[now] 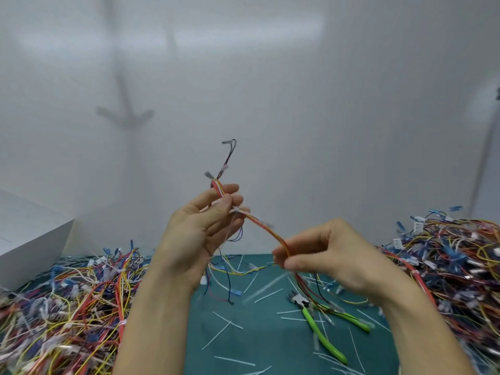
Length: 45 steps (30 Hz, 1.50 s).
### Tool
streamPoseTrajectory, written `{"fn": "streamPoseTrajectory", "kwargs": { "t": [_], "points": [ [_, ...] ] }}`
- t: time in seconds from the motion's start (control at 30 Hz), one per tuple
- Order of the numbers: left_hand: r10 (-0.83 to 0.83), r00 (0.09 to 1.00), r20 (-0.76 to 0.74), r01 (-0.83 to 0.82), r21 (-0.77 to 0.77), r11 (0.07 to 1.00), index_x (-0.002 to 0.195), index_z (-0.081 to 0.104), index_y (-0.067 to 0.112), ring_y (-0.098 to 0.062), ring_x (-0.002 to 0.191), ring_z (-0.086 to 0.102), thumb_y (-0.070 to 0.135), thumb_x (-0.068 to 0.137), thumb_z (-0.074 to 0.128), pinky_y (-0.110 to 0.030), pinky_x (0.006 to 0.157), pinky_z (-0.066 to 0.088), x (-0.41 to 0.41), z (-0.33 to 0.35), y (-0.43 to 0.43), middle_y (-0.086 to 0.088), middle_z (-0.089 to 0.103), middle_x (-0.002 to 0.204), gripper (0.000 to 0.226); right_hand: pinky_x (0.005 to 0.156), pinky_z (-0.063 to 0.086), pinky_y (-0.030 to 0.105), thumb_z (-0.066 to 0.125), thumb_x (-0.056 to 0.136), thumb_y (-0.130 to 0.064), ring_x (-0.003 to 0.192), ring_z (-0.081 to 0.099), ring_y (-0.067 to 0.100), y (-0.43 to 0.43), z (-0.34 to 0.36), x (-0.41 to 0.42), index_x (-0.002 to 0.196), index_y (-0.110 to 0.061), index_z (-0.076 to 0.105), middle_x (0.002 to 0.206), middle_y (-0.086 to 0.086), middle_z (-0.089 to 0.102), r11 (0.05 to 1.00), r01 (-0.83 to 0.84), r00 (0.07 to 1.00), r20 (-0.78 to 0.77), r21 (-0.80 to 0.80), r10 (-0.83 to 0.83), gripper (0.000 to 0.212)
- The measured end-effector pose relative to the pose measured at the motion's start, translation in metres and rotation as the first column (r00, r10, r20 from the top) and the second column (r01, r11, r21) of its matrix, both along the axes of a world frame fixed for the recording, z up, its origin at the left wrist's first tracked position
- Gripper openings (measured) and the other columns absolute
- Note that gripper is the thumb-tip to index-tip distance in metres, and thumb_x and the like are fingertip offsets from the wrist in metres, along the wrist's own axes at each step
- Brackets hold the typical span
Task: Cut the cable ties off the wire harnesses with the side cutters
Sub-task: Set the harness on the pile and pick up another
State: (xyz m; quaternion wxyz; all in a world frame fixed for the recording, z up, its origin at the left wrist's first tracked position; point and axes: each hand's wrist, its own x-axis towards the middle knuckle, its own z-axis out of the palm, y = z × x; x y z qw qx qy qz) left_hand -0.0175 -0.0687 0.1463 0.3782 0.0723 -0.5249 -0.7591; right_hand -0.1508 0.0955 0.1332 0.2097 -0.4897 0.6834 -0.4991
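A wire harness [266, 230] of red, yellow and orange wires stretches in the air between both hands. My left hand [201, 228] pinches its upper part between thumb and fingers, and thin dark wires stick up above it. Lower down, my right hand [322, 254] pinches the bundle, whose loose ends hang to the mat. A white cable tie [240, 210] sits on the bundle just by the left fingers. The side cutters [320, 318], with green handles, lie on the green mat [257, 334] below my right hand, untouched.
A big heap of coloured harnesses [62, 307] covers the left of the table, another heap [454, 266] the right. Several cut white tie pieces [234, 360] litter the mat. A white box [29, 239] stands at the far left. A white wall is behind.
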Motion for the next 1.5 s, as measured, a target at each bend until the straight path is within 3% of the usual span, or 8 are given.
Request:
{"fn": "streamPoseTrajectory", "kwargs": {
  "t": [0.13,0.3,0.57,0.77,0.9,1.1,1.33,1.5],
  "points": [
    [0.058,0.993,0.1,-0.024,-0.311,0.95,0.094,0.077,0.016,-0.018,0.077,0.071,0.014,0.081,0.068,-0.024,0.074,0.059,0.002,-0.002,0.005,-0.005,0.073,0.083,0.016,0.096,0.052,0.02,0.056,0.088,0.014,0.097,0.07,0.0,-0.008,-0.006,-0.002,0.113,-0.02,0.073,0.104,-0.006,0.076,0.981,0.171,0.95,-0.277,0.087,-0.142,0.045],
    [0.122,0.98,0.155,-0.006,-0.592,0.806,0.091,0.079,0.024,-0.013,0.073,0.07,-0.001,0.088,0.065,-0.027,0.074,0.057,-0.005,-0.003,0.015,-0.007,0.077,0.082,0.029,0.091,0.057,0.028,0.047,0.104,-0.021,0.1,0.072,0.011,-0.018,-0.003,0.005,0.114,-0.017,0.068,0.106,0.001,0.076,0.92,0.205,0.945,0.313,-0.333,-0.097,0.024],
    [0.11,0.927,0.359,0.254,-0.816,0.518,0.102,0.078,0.024,0.001,0.088,0.064,0.003,0.085,0.07,-0.029,0.092,0.054,-0.019,-0.012,0.021,0.0,0.077,0.093,0.028,0.068,0.06,0.025,0.062,0.089,-0.035,0.093,0.075,0.023,-0.024,0.0,0.014,0.106,-0.004,0.069,0.098,0.012,0.077,0.857,0.267,0.824,0.565,-0.441,0.034,0.036],
    [0.059,0.866,0.497,0.356,-0.695,0.624,0.102,0.075,0.016,-0.007,0.096,0.071,-0.013,0.086,0.053,-0.02,0.089,0.053,-0.015,-0.017,0.011,0.001,0.077,0.099,0.04,0.077,0.06,0.027,0.067,0.082,-0.016,0.095,0.074,0.025,-0.018,-0.004,0.003,0.107,-0.002,0.071,0.104,0.01,0.076,0.844,0.203,0.892,0.45,-0.497,0.051,0.028],
    [0.151,0.896,0.417,0.068,-0.464,0.883,0.097,0.07,0.008,-0.013,0.094,0.073,-0.015,0.086,0.033,-0.029,0.091,0.054,-0.015,-0.017,-0.002,-0.007,0.077,0.099,0.045,0.079,0.059,0.028,0.07,0.083,-0.003,0.093,0.074,0.026,-0.013,-0.003,0.002,0.097,-0.007,0.077,0.101,0.008,0.077,0.861,0.04,0.972,0.221,-0.506,0.084,0.016],
    [-0.131,0.965,0.226,0.118,0.068,0.991,0.106,0.069,0.002,-0.029,0.1,0.072,0.044,0.092,0.05,-0.041,0.095,0.049,-0.014,-0.013,-0.01,-0.017,0.074,0.108,0.049,0.09,0.055,0.049,0.072,0.086,-0.004,0.098,0.069,0.036,-0.023,-0.009,0.01,0.097,-0.015,0.079,0.093,0.02,0.073,0.981,-0.147,0.972,-0.205,-0.126,0.119,0.018],
    [0.037,0.991,0.126,-0.025,-0.096,0.995,0.088,0.075,0.013,-0.015,0.077,0.075,0.023,0.086,0.062,-0.026,0.073,0.059,-0.017,-0.011,0.001,-0.008,0.077,0.095,0.016,0.055,0.041,0.011,0.069,0.088,-0.008,0.056,0.055,0.0,-0.028,-0.016,0.018,0.106,-0.022,0.079,0.067,-0.007,0.07,0.981,-0.008,0.901,-0.424,0.192,0.09,0.024],
    [0.122,0.989,0.081,-0.094,-0.29,0.952,0.101,0.072,0.015,-0.013,0.076,0.073,0.017,0.095,0.059,-0.02,0.061,0.056,-0.008,-0.006,0.006,-0.002,0.077,0.1,0.015,0.086,0.051,0.015,0.061,0.093,-0.014,0.088,0.065,-0.008,-0.014,-0.006,0.011,0.108,-0.03,0.076,0.098,-0.016,0.074,0.981,0.095,0.889,-0.457,0.169,-0.008,0.027]
  ]
}}
